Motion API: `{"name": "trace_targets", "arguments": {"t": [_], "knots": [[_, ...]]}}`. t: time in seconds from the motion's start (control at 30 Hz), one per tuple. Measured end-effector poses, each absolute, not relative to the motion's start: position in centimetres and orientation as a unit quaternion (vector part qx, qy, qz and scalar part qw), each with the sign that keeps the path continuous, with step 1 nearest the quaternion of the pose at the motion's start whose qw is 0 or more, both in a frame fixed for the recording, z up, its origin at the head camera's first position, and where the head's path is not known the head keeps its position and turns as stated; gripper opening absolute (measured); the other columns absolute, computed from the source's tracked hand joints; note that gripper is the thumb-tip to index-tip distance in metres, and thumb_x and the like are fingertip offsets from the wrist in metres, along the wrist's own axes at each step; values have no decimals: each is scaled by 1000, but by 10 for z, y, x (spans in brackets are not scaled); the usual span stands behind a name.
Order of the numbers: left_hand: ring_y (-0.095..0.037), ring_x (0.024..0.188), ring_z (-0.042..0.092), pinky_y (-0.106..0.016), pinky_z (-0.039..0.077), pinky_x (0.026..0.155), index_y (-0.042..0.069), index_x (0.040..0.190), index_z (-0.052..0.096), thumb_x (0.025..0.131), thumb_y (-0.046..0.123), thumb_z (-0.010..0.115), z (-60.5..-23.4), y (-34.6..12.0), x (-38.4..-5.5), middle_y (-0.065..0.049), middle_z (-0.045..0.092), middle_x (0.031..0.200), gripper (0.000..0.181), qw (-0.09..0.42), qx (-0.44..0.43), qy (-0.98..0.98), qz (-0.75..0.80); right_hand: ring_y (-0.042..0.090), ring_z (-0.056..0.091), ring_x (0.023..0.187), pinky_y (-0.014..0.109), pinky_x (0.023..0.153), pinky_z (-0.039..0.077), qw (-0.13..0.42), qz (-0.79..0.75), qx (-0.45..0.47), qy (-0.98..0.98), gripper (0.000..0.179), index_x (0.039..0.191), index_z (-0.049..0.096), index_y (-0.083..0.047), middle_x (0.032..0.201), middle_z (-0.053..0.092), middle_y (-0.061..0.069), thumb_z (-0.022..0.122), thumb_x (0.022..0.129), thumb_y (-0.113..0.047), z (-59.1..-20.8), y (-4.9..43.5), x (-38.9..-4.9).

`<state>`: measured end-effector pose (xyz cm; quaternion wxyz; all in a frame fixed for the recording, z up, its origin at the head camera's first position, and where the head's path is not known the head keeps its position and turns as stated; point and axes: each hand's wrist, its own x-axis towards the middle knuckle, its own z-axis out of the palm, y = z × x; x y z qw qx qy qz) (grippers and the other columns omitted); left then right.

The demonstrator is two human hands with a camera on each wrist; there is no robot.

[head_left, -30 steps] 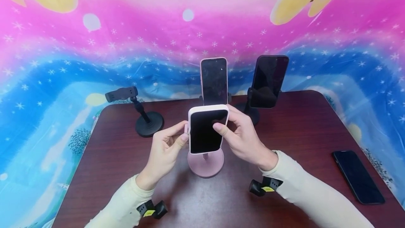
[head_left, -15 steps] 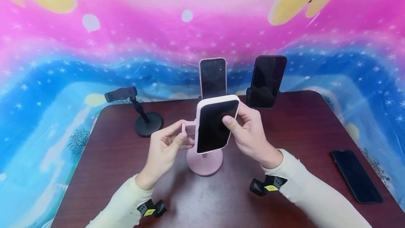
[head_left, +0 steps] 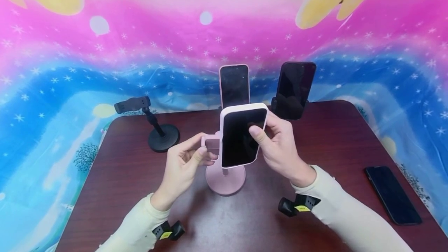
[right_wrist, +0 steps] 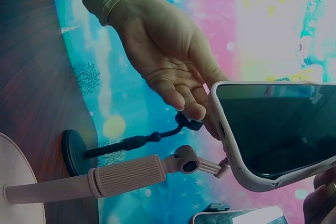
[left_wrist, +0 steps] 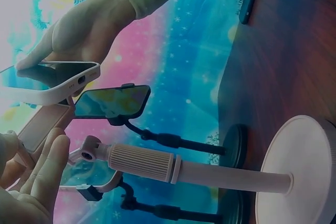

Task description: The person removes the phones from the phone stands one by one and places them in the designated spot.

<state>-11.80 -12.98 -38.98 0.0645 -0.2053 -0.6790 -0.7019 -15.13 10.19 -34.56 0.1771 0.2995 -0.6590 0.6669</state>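
Note:
In the head view, my right hand (head_left: pixel 281 149) holds a phone in a white case (head_left: pixel 241 137), thumb on its dark screen and fingers behind. My left hand (head_left: pixel 180 168) pinches the left end of the pink clamp (head_left: pixel 212 143) on a phone stand, whose round pink base (head_left: pixel 225 182) rests on the table. The phone overlaps the clamp's right part. The left wrist view shows the phone's bottom edge (left_wrist: pixel 79 81) close above the clamp (left_wrist: pixel 46 129), and the stand's ribbed post (left_wrist: pixel 142 162). From the right wrist, the phone's screen (right_wrist: pixel 278 129) faces the camera.
Behind stand a pink-framed phone (head_left: pixel 234 84) and a dark phone (head_left: pixel 295 88), both on holders. A black stand (head_left: pixel 163 137) with a bare clamp (head_left: pixel 133 105) is at back left. Another black phone (head_left: pixel 393 195) lies flat near the table's right edge.
My right hand has moved the white-cased phone rightward and turned it slightly, bringing the pink clamp into view on its left. My left hand has stayed nearly in place.

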Motion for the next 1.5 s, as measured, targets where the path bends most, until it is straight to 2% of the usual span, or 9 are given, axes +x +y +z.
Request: {"name": "trace_targets", "arguments": {"t": [0.1, 0.27, 0.5, 0.73, 0.87, 1.23, 1.5], "knots": [[-15, 80, 76, -39, 64, 71, -9, 127, 61, 99, -1, 58, -390, -129, -118, -35, 69, 96, 29, 66, -205, -680, -701, 10, 66, 98, 20, 83, 58, 179, 671, 297, -655, 25, 110, 76, -15, 108, 73, -1, 71, 94, -32, -345, 102, -151], [-11, 80, 76, -39, 64, 69, -9, 127, 61, 99, -1, 59, -390, -128, -118, -35, 69, 95, 29, 71, -200, -681, -701, 11, 66, 97, 21, 82, 59, 174, 673, 294, -656, 22, 110, 76, -11, 107, 72, -2, 71, 94, -26, -344, 103, -151], [-9, 80, 75, -40, 64, 68, -8, 129, 60, 99, -1, 59, -390, -126, -117, -32, 70, 102, 31, 69, -187, -683, -703, 10, 67, 91, 20, 81, 59, 176, 677, 281, -657, 29, 109, 74, 0, 106, 73, -4, 72, 94, -24, -343, 106, -150], [-10, 82, 76, -40, 64, 67, -10, 130, 59, 100, 1, 59, -390, -126, -118, -35, 69, 106, 31, 68, -188, -682, -703, 10, 67, 91, 20, 80, 58, 185, 677, 269, -659, 17, 109, 74, 0, 105, 73, -3, 69, 95, -7, -342, 110, -149], [-7, 82, 75, -39, 64, 67, -10, 130, 59, 100, 1, 59, -390, -126, -117, -36, 68, 106, 32, 68, -188, -681, -704, 9, 67, 90, 20, 80, 58, 188, 677, 263, -661, 18, 111, 74, 0, 105, 73, -4, 67, 94, 0, -341, 113, -150], [-12, 83, 76, -40, 64, 67, -7, 131, 60, 100, 2, 59, -389, -126, -117, -33, 69, 108, 31, 68, -183, -691, -696, 9, 69, 91, 19, 80, 58, 194, 678, 258, -661, 21, 113, 74, -1, 107, 74, -3, 65, 94, 3, -337, 121, -149], [-9, 82, 75, -39, 64, 67, -9, 130, 60, 100, 0, 59, -390, -127, -116, -34, 69, 107, 32, 75, -184, -684, -702, 8, 72, 88, 20, 77, 59, 198, 679, 248, -662, 19, 112, 75, -5, 106, 76, -3, 66, 96, -2, -334, 128, -148]]}}
